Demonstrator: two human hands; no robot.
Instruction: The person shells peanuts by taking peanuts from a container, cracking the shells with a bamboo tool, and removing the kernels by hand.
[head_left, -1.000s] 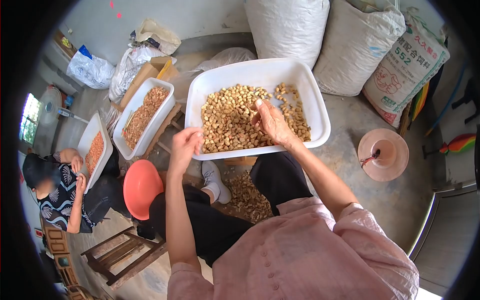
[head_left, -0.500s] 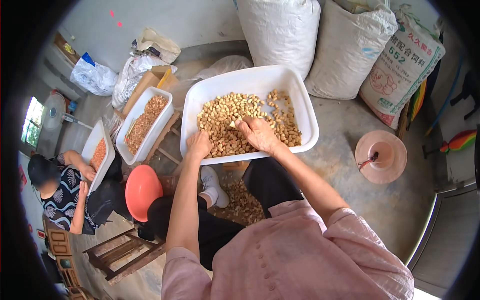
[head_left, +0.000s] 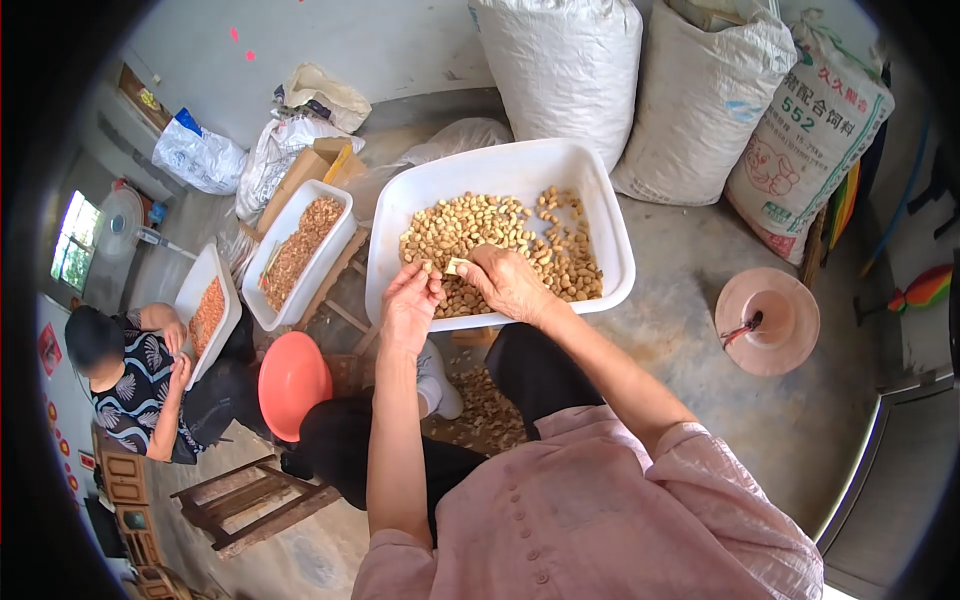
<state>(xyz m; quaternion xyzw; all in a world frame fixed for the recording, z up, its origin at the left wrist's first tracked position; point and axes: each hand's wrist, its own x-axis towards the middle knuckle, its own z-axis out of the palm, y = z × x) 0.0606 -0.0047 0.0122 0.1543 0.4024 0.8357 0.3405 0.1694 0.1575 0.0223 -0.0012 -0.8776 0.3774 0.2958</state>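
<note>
Unshelled peanuts (head_left: 470,222) lie spread over the bottom of a white plastic tub (head_left: 500,170) in front of my knees. Over the tub's near left part, my left hand (head_left: 408,308) pinches a peanut (head_left: 427,266) between thumb and fingertips. Just to its right, my right hand (head_left: 508,285) is closed on a small pale flat piece (head_left: 456,266), its exact kind too small to make out. The two hands' fingertips almost meet above the peanuts.
Left of the tub stand a white tray (head_left: 345,228) of reddish-brown bits and a coral basin (head_left: 294,388). Another person (head_left: 135,375) sits at a tray at far left. White sacks (head_left: 565,75) line the back; a pink hat (head_left: 766,345) lies right. A wooden stool (head_left: 255,500) is lower left.
My left hand has risen from the peanuts at the tub's near left and now holds one up beside my right hand. The right hand keeps its pale piece. The view has shifted slightly.
</note>
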